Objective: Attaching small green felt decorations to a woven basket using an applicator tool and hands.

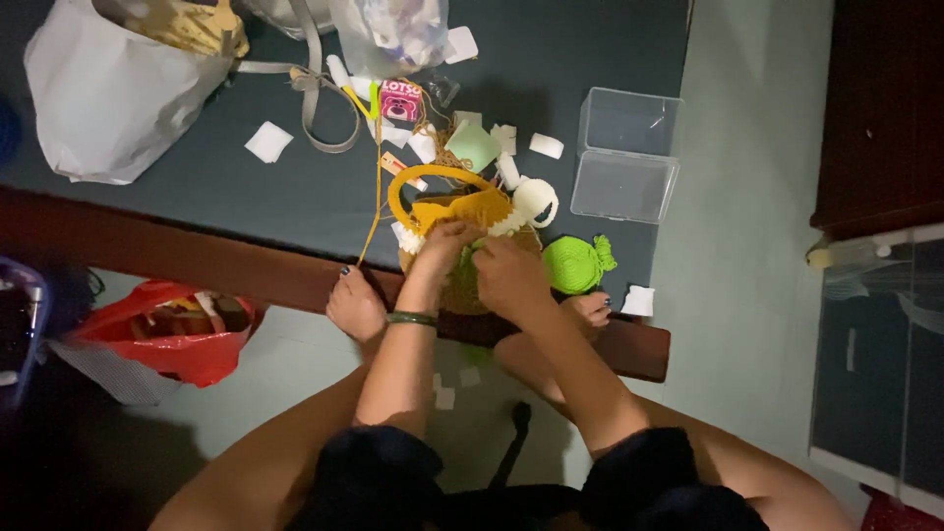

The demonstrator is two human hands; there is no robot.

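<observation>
Dim room, lit from above; corners dark, slight blur, muddy shadows.

Dark mat (295,187) — white bag (108,93), clear box (627,155), paper scraps (267,142) on it.

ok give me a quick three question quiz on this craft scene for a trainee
1. True or false: both hands work on the yellow basket.
2. Which thing lies just right of the right hand? A) green pouch B) red bag C) white bag
3. Which wrist wears a green bangle?

Key:
1. True; the left hand and right hand meet at its front.
2. A, the green pouch.
3. The left.
</observation>
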